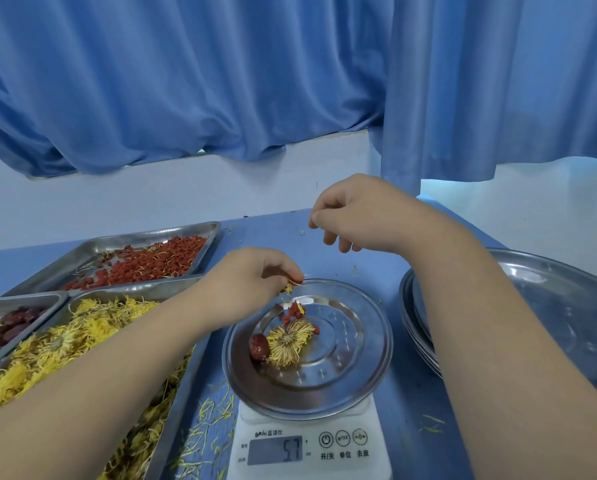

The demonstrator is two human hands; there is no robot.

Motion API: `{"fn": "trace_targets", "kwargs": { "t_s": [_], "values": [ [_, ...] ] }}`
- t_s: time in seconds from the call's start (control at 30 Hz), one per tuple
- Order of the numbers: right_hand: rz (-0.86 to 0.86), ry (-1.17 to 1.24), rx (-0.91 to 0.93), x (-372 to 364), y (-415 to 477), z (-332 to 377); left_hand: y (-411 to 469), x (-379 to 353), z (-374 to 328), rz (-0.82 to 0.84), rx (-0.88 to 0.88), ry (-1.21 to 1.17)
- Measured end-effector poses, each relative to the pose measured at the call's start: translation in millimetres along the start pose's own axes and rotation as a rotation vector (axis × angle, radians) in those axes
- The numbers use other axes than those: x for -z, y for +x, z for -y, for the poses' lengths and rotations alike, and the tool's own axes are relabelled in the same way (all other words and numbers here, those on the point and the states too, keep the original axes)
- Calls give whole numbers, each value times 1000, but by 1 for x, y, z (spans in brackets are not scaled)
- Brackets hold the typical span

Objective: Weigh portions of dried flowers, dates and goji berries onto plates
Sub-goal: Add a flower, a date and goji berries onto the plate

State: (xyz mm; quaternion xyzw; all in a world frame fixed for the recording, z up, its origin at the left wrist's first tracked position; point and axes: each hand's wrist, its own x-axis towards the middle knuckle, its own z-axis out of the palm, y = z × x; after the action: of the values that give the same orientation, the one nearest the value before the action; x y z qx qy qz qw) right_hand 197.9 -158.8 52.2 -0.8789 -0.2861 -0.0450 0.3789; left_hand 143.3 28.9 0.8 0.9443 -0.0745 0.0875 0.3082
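Left hand (255, 271): thumb and fingertips are pinched on a flower fragment (289, 287), held over the far left rim of the plate (359, 358).
Right hand (356, 216): raised above the table beyond the plate; the fingers are curled and thumb and forefinger are pressed together. Whether anything is held cannot be told.
Portion: one dried flower (288, 342), one date (259, 346) touching it, and a few goji berries (292, 311) are gathered left of the plate's centre.
Scale (311, 445): the plate is carried on it; the digits 5 and 7 are shown on the display (276, 450).
Risk, spill: if released this close to the rim, the fragment may land on the table and go unweighed.
Risk, reading: the value would be falsified by any contact of the left wrist with the plate.
Risk, overshoot: the target could be passed if too much is dropped at once.
Surface: blue table (394, 427), littered with loose petals (207, 417).
Left side: goji tray (158, 233), flower tray (134, 294), date tray (20, 299).
Right side: stacked plates (550, 306).
Room: pale wall (151, 202) under a blue curtain (221, 81).
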Motion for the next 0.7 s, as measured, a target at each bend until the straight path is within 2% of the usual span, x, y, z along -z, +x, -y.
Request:
{"fn": "trace_targets", "kwargs": {
  "t_s": [0.23, 0.37, 0.5, 0.7],
  "values": [
    [70, -25, -41, 3, -4, 4, -6, -3, -1, -77, 53, -60],
    [194, -63, -99, 4, -5, 4, -7, -8, -2, -131, 73, -52],
    [327, -97, -178, 7, -7, 2, -10, -7, -3, -89, 116, -124],
    [363, -130, -209, 7, -9, 3, -18, 1, -3, -95, 182, -291]
  ]
}}
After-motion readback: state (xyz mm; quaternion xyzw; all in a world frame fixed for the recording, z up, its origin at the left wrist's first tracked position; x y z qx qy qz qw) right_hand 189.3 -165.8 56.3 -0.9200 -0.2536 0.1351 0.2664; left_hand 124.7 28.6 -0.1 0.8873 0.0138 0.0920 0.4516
